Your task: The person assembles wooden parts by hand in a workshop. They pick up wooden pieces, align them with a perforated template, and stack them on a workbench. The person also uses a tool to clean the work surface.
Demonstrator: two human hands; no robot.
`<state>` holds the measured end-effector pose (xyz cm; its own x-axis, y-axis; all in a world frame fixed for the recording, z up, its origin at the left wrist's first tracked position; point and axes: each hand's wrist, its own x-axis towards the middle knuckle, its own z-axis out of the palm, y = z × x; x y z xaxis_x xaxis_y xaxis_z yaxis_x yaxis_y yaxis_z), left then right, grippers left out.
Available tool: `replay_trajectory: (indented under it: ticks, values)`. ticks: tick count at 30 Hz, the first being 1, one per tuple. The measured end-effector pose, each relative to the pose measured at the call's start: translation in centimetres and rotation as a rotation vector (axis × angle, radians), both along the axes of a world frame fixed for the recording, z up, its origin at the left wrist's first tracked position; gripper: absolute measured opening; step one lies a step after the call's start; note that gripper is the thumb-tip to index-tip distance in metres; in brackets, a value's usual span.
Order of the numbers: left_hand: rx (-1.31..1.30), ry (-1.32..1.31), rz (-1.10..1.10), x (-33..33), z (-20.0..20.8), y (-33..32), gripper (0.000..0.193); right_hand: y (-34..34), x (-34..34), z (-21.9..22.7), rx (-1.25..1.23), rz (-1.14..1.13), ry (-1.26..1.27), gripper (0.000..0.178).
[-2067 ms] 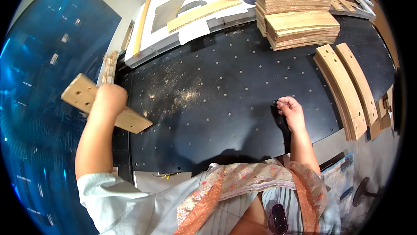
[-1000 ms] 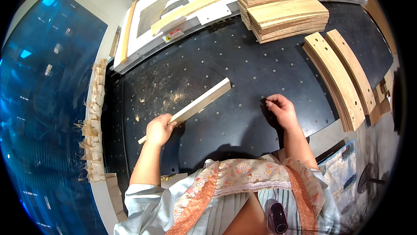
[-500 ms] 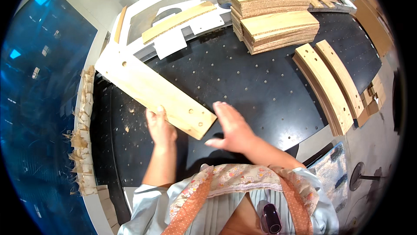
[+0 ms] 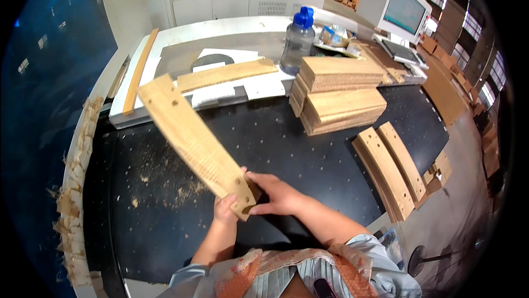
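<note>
A long, pale wooden board (image 4: 190, 144) with drilled holes at both ends slants up and to the left over the black table. My left hand (image 4: 225, 210) grips its near end from the left, thumb on the top face. At the same end, my right hand (image 4: 278, 194) holds the right edge, fingers and thumb spread around the corner. What the fingers do under the board is hidden. On the right lie two sets of curved, drilled boards: a thicker stack (image 4: 383, 174) and a narrower piece (image 4: 402, 160) beside it.
The black table (image 4: 325, 188) has small studs and, at left, sawdust (image 4: 182, 185). Stacked boards (image 4: 344, 99) stand at the back, near a blue-capped bottle (image 4: 299, 42). A curved strip (image 4: 226, 75) lies on the white ledge (image 4: 165, 44). A monitor (image 4: 405, 9) stands far right.
My view has tilted up, showing more of the room. The board now points more steeply away from me. My right hand has come from beside the board's end onto it.
</note>
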<state>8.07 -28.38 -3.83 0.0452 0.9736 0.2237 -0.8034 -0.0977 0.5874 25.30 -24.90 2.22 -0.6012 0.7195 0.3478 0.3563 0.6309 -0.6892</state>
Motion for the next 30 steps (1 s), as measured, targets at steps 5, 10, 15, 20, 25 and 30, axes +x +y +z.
replay_trajectory:
  ticks: [5,10,15,20,25,30]
  values:
    - [0.005,-0.257,-0.010,-1.3,-0.4,0.9,0.080,14.3,3.5,1.0,-0.070,-0.595,0.463,0.025]
    - [-0.046,-0.253,0.006,-1.8,-0.6,1.0,0.084,27.1,4.2,-0.4,0.139,-0.817,0.401,0.035]
    - [-0.179,-0.056,0.133,-2.2,0.2,0.6,0.086,28.8,-0.8,1.0,-0.538,-0.842,1.100,0.050]
    - [-0.314,0.051,0.155,-1.6,2.5,0.4,0.087,30.7,1.0,-2.3,-0.599,-0.638,1.086,0.038]
    - [-0.298,0.073,0.113,-1.5,1.5,0.6,0.089,30.3,2.4,-6.2,-0.695,-0.590,1.034,0.030]
    - [-0.315,-0.027,0.111,-1.5,1.0,0.4,0.090,30.2,2.7,-7.1,-0.692,-0.536,1.140,0.026]
